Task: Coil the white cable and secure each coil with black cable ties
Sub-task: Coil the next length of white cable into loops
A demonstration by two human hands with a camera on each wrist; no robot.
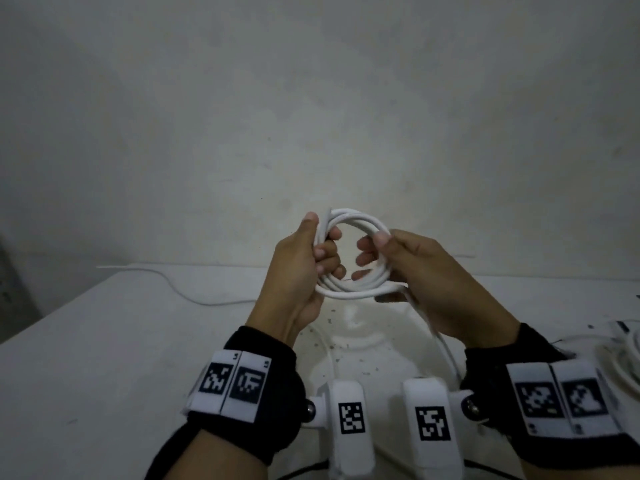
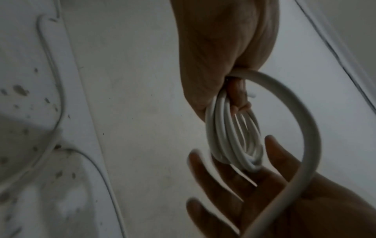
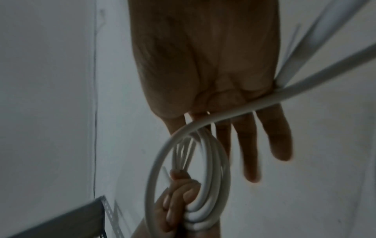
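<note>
I hold a white cable coil (image 1: 353, 292) of several loops in the air above a white table (image 1: 104, 358). My left hand (image 1: 320, 244) grips the coil's left side, fingers curled through the loops (image 2: 227, 141). My right hand (image 1: 375, 242) holds the right side, with the thumb on top and the fingers straight behind the loops (image 3: 211, 177). The loose tail (image 1: 446, 348) drops from the right hand down to the table. I see no black cable ties.
Another thin white cable (image 1: 194, 299) trails across the table's far left. More white cable (image 1: 623, 344) lies at the right edge. A plain wall stands close behind the table. A grey perforated metal frame (image 3: 61, 217) shows low at the left.
</note>
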